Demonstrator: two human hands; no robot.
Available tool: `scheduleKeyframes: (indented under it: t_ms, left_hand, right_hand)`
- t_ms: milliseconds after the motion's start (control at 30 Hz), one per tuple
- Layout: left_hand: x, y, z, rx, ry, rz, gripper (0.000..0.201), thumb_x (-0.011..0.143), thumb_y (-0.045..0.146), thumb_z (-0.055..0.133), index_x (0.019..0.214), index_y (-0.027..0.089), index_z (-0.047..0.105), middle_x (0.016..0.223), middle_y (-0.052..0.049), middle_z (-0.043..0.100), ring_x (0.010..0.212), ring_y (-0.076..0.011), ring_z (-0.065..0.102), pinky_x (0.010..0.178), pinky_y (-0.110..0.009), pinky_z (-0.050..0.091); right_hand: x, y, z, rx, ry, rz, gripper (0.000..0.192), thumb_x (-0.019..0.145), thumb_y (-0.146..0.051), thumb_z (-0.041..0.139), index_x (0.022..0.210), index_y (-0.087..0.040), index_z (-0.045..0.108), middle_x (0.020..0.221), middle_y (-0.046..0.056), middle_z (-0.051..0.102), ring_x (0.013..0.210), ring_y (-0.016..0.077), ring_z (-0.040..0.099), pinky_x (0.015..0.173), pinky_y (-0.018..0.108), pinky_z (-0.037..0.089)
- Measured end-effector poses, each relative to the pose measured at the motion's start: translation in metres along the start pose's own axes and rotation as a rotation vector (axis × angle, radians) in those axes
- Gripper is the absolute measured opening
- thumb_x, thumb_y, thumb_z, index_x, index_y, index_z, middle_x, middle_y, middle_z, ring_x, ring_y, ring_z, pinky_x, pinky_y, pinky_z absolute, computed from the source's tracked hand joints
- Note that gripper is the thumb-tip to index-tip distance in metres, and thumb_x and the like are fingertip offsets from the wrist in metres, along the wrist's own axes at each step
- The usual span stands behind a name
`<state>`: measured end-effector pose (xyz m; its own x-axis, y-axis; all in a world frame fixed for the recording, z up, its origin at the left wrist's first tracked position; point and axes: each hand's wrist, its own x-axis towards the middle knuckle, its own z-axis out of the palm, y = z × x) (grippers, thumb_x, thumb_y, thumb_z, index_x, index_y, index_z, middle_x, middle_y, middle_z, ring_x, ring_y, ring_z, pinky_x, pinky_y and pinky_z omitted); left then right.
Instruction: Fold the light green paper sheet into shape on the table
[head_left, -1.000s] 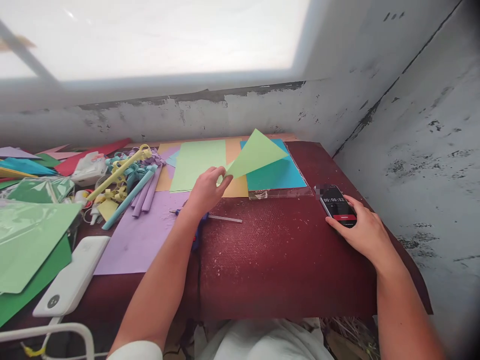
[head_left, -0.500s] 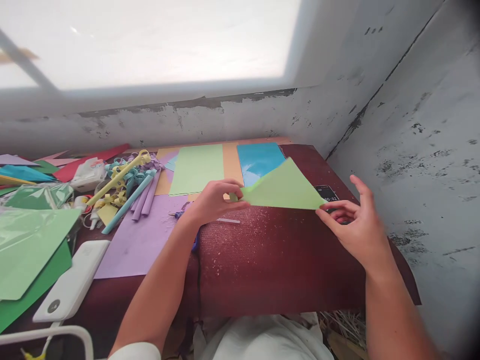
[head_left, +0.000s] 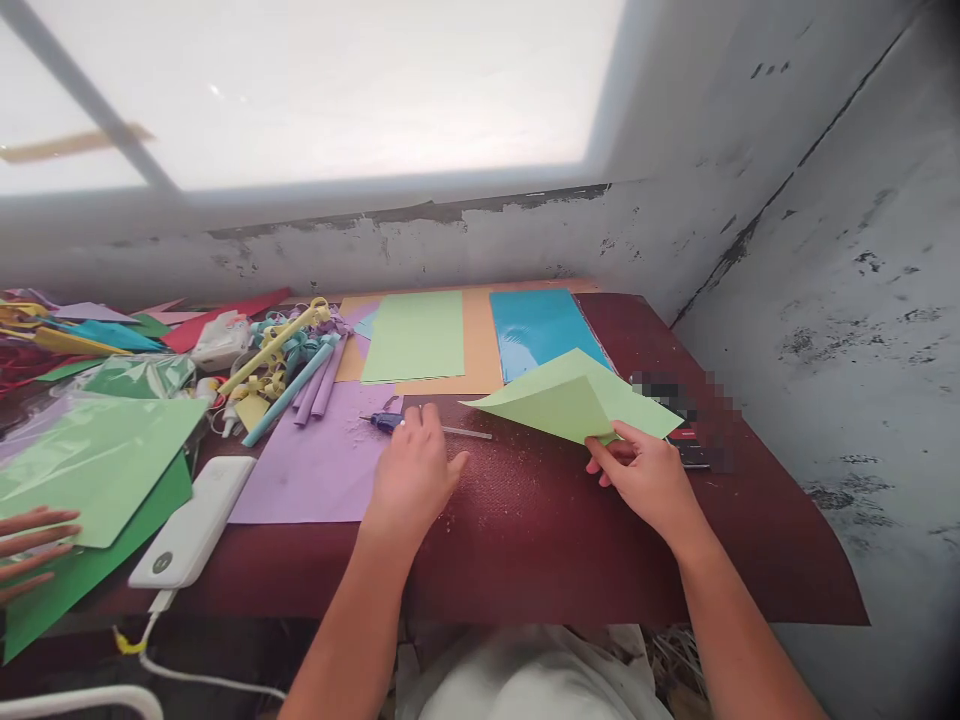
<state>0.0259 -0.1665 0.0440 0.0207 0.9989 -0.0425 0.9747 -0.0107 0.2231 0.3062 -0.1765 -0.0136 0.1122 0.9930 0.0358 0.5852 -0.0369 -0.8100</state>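
Note:
My right hand [head_left: 643,477] pinches the near edge of a folded light green paper sheet [head_left: 574,404], lifted slightly over the dark red table cover [head_left: 570,540]. My left hand [head_left: 412,475] rests palm down on the cover with fingers apart, its fingertips beside a blue-handled craft knife [head_left: 390,422] and a thin clear stick [head_left: 465,433]. A phone [head_left: 688,450], partly hidden by the green sheet, lies just right of my right hand.
Flat sheets lie at the back: light green [head_left: 415,335] on orange, blue [head_left: 541,330], purple [head_left: 319,460]. Rolled paper tubes and curls [head_left: 289,365] sit left, with a white power bank [head_left: 193,522] and green sheets [head_left: 90,470]. Another person's fingers [head_left: 30,545] reach in at far left.
The green sheet passed from my left hand to my right hand and moved right, over the phone. My left hand let go and dropped to the table by the knife.

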Motion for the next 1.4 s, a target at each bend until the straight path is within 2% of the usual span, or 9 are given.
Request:
scheduleKeyframes:
  t_ms: [67, 100, 167, 300, 467, 733, 1400]
  left_hand:
    - [-0.008, -0.006, 0.001, 0.119, -0.003, -0.258, 0.047, 0.093, 0.05, 0.055, 0.123, 0.015, 0.06, 0.116, -0.026, 0.066, 0.104, -0.0423, 0.068, 0.078, -0.046, 0.052]
    - [-0.009, -0.01, 0.002, 0.152, -0.002, -0.337, 0.05, 0.095, 0.053, 0.051, 0.123, 0.013, 0.06, 0.117, -0.027, 0.066, 0.103, -0.0431, 0.069, 0.076, -0.046, 0.051]
    - [-0.008, -0.02, 0.004, 0.177, -0.02, -0.407, 0.054, 0.095, 0.057, 0.047, 0.121, 0.012, 0.061, 0.118, -0.029, 0.066, 0.1, -0.0437, 0.07, 0.074, -0.046, 0.051]
    - [-0.005, -0.037, 0.014, 0.186, -0.119, -0.343, 0.045, 0.097, 0.05, 0.043, 0.11, 0.013, 0.067, 0.112, -0.025, 0.071, 0.1, -0.0408, 0.071, 0.075, -0.044, 0.051]
    - [-0.01, -0.04, 0.029, 0.223, -0.018, -0.263, 0.041, 0.103, 0.044, 0.035, 0.107, 0.017, 0.066, 0.108, -0.02, 0.072, 0.098, -0.035, 0.072, 0.07, -0.038, 0.05]
    - [-0.013, -0.035, 0.044, 0.227, 0.095, -0.312, 0.037, 0.105, 0.041, 0.039, 0.11, 0.014, 0.063, 0.108, -0.014, 0.069, 0.099, -0.0311, 0.071, 0.069, -0.036, 0.051]
    - [-0.012, -0.037, 0.049, 0.209, 0.2, -0.299, 0.032, 0.104, 0.041, 0.042, 0.105, 0.016, 0.062, 0.106, -0.012, 0.069, 0.098, -0.0295, 0.069, 0.07, -0.035, 0.046]
  right_hand:
    - [-0.002, 0.002, 0.007, 0.028, 0.0, -0.02, 0.026, 0.091, -0.052, 0.062, 0.084, -0.027, 0.065, 0.065, -0.001, 0.072, 0.052, 0.0194, 0.065, 0.062, 0.033, 0.053]
    - [-0.002, 0.002, 0.01, 0.045, -0.003, -0.024, 0.025, 0.091, -0.053, 0.062, 0.088, -0.028, 0.066, 0.065, -0.001, 0.072, 0.053, 0.0198, 0.066, 0.063, 0.033, 0.053]
    - [-0.003, 0.004, 0.014, 0.08, -0.01, -0.026, 0.028, 0.09, -0.055, 0.063, 0.094, -0.028, 0.068, 0.067, -0.001, 0.072, 0.054, 0.0206, 0.066, 0.063, 0.034, 0.054]
    - [-0.005, 0.007, 0.018, 0.121, -0.039, -0.023, 0.032, 0.088, -0.06, 0.065, 0.093, -0.028, 0.069, 0.067, 0.001, 0.073, 0.056, 0.0219, 0.066, 0.061, 0.034, 0.053]
    - [-0.005, 0.01, 0.018, 0.125, -0.064, -0.018, 0.033, 0.088, -0.059, 0.066, 0.092, -0.026, 0.07, 0.067, 0.002, 0.073, 0.057, 0.0216, 0.066, 0.06, 0.034, 0.052]
    - [-0.004, 0.012, 0.021, 0.129, -0.059, 0.008, 0.038, 0.086, -0.061, 0.067, 0.092, -0.023, 0.07, 0.067, 0.003, 0.074, 0.056, 0.0205, 0.066, 0.06, 0.032, 0.051]
    - [-0.002, 0.017, 0.02, 0.187, -0.054, 0.052, 0.045, 0.084, -0.066, 0.068, 0.096, -0.023, 0.069, 0.071, 0.004, 0.076, 0.057, 0.0198, 0.067, 0.063, 0.032, 0.053]
